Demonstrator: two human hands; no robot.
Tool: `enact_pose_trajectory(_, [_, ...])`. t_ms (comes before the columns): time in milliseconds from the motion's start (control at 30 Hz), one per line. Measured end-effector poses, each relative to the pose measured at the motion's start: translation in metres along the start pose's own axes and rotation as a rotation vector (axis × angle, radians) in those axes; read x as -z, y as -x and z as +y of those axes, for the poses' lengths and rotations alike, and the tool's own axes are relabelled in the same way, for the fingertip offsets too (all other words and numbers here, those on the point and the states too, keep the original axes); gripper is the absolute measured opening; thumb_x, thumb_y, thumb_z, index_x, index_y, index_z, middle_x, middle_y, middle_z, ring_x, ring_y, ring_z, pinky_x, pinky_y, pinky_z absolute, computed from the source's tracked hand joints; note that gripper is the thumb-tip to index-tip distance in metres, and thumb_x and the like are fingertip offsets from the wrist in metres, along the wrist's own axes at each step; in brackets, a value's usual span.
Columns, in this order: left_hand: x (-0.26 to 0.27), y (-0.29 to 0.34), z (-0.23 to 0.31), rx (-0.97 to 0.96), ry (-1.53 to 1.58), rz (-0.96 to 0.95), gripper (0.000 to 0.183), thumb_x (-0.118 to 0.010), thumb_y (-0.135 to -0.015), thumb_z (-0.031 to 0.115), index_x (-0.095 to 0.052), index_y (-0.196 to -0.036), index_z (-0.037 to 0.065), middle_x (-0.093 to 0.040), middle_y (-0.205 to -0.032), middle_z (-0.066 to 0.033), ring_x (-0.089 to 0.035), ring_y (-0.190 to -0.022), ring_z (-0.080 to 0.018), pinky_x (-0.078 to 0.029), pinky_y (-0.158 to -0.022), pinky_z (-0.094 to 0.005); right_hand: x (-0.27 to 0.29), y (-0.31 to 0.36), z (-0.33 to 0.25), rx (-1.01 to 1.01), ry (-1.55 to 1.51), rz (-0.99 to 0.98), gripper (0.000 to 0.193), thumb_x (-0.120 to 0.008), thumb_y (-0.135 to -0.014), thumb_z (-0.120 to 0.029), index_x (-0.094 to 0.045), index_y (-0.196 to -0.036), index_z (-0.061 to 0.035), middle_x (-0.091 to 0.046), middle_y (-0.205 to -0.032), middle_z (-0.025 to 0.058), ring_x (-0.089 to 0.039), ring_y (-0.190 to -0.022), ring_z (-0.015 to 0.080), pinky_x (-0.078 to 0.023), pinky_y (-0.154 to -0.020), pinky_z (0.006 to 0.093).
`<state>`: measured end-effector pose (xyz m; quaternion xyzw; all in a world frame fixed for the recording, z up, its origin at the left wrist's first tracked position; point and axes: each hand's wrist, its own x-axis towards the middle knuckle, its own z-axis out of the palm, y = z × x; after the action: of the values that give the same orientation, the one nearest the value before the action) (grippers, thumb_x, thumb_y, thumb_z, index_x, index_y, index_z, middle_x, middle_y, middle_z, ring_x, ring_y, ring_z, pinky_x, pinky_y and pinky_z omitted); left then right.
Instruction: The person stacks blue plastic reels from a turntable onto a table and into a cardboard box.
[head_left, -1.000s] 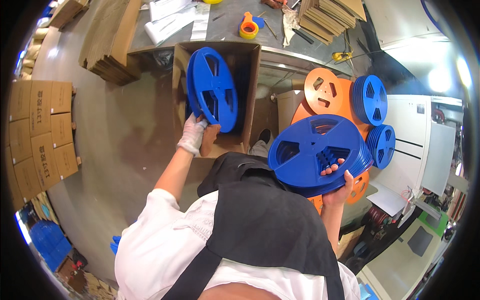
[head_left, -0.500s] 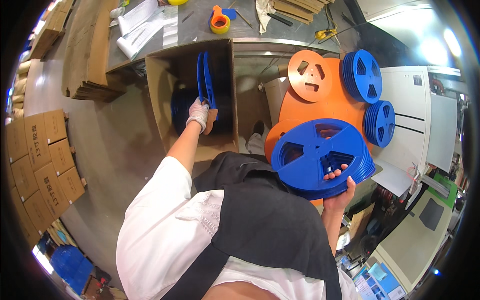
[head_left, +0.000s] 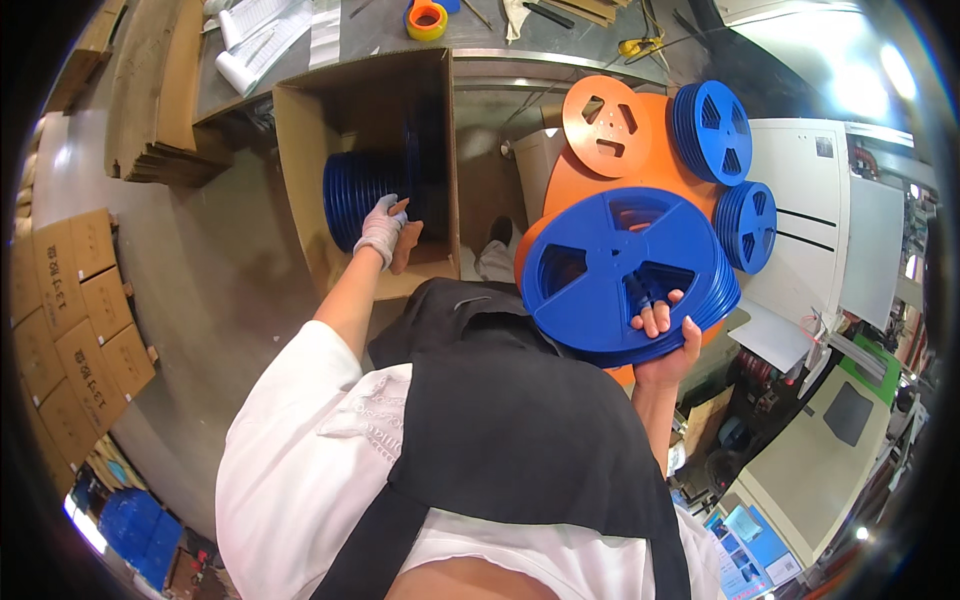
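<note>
A stack of blue plastic reels (head_left: pixel 590 225) rests tilted at my right front. My right hand (head_left: pixel 665 345) grips its lower right edge, fingers coming through a cut-out of the top reel and thumb outside the rim. My left hand (head_left: pixel 380 230), in a pale glove, reaches into an open cardboard box (head_left: pixel 300 180). Its brownish fingers and thumb look apart, with nothing visible between them. Beside it in the box stands a row of blue reels (head_left: pixel 350 190) on edge; more reels further right are dark and hard to make out.
Behind the held stack lie an orange reel (head_left: pixel 605 125) and two smaller stacks of blue reels (head_left: pixel 722 130) on an orange round surface (head_left: pixel 655 150). A grey workbench (head_left: pixel 385 35) carries tape rolls (head_left: pixel 426 20) and papers (head_left: pixel 262 45). Cardboard cartons (head_left: pixel 75 310) are piled at left.
The two blue reels my left hand held upright have left its grasp and sunk into the dark of the box. My right hand still holds its stack.
</note>
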<state>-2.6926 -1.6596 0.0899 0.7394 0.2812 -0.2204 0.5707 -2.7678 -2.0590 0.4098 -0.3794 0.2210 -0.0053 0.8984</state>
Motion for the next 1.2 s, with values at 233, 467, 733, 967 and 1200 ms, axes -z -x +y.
enact_pose_trajectory(233, [0.016, 0.073, -0.009, -0.131, -0.172, 0.039, 0.042, -0.057, -0.086, 0.001, -0.053, -0.128, 0.004, -0.062, -0.121, -0.0102, -0.06, -0.106, -0.0201, -0.045, -0.091, -0.0274, -0.014, -0.003, -0.008, -0.028, -0.094, -0.12, 0.037, -0.052, -0.088, -0.032, -0.048, -0.113, -0.0044, -0.044, -0.067, -0.0004, -0.045, -0.059, 0.0113, -0.043, -0.067, 0.0316])
enact_pose_trajectory(467, [0.01, 0.138, 0.073, -0.757, -0.309, -0.003, 0.058, -0.06, -0.08, -0.001, -0.048, -0.136, 0.01, -0.047, -0.138, -0.0175, -0.057, -0.114, -0.032, -0.049, -0.093, -0.0336, -0.04, -0.005, 0.001, -0.084, -0.134, -0.308, 0.032, -0.055, -0.089, -0.03, -0.047, -0.108, -0.005, -0.044, -0.064, -0.0024, -0.043, -0.054, 0.0069, -0.037, -0.062, 0.0275])
enact_pose_trajectory(733, [0.018, 0.196, 0.146, -1.179, -0.844, -0.247, 0.052, -0.068, -0.067, 0.007, -0.055, -0.117, 0.015, -0.046, -0.139, -0.0131, -0.062, -0.077, -0.031, -0.053, -0.065, -0.04, -0.064, 0.0, 0.011, -0.173, -0.249, -0.52, 0.036, -0.058, -0.09, -0.036, -0.043, -0.104, -0.0068, -0.046, -0.059, -0.0021, -0.047, -0.048, 0.0081, -0.043, -0.059, 0.029])
enact_pose_trajectory(967, [0.046, 0.21, 0.146, -1.272, -0.771, -0.113, 0.047, -0.073, -0.059, 0.01, -0.057, -0.103, 0.01, -0.055, -0.127, -0.0138, -0.061, -0.072, -0.0292, -0.052, -0.061, -0.0386, -0.077, 0.002, 0.019, -0.198, -0.236, -0.545, 0.035, -0.059, -0.091, -0.034, -0.04, -0.105, -0.0085, -0.045, -0.058, -0.0046, -0.046, -0.048, 0.0058, -0.042, -0.059, 0.0264])
enact_pose_trajectory(1200, [0.054, 0.211, 0.143, -1.282, -0.692, -0.11, 0.04, -0.07, -0.065, 0.009, -0.058, -0.103, 0.009, -0.058, -0.124, -0.0165, -0.063, -0.077, -0.0313, -0.053, -0.063, -0.0379, -0.075, 0.005, 0.024, -0.194, -0.265, -0.473, 0.039, -0.058, -0.092, -0.038, -0.043, -0.111, -0.0073, -0.049, -0.066, -0.001, -0.05, -0.06, 0.0109, -0.044, -0.066, 0.032])
